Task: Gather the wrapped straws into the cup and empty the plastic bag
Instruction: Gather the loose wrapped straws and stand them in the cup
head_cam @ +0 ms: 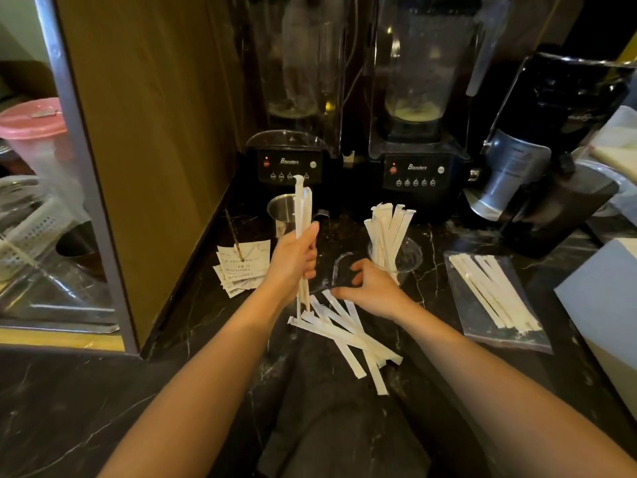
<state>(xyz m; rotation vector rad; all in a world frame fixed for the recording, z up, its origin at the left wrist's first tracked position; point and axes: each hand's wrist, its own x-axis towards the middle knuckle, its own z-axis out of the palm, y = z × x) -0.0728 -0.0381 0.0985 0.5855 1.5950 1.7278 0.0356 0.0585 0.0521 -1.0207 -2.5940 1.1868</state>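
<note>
My left hand (294, 260) grips a small upright bundle of wrapped straws (302, 208) above the dark counter. My right hand (370, 286) hovers with fingers spread over a loose pile of wrapped straws (348, 334) lying criss-crossed on the counter, its fingertips touching the pile's far end. Just behind that hand stands a clear plastic cup (410, 257) with several wrapped straws (387, 232) standing in it. To the right lies a clear plastic bag (496, 305) flat on the counter, with several wrapped straws inside.
Two black blenders (291, 163) (415, 170) stand at the back. A metal cup (281, 210) sits behind my left hand, paper slips on a spike (243, 265) to its left. A wooden panel (155, 132) borders the left; a black machine (548, 160) and pale box (599, 298) the right.
</note>
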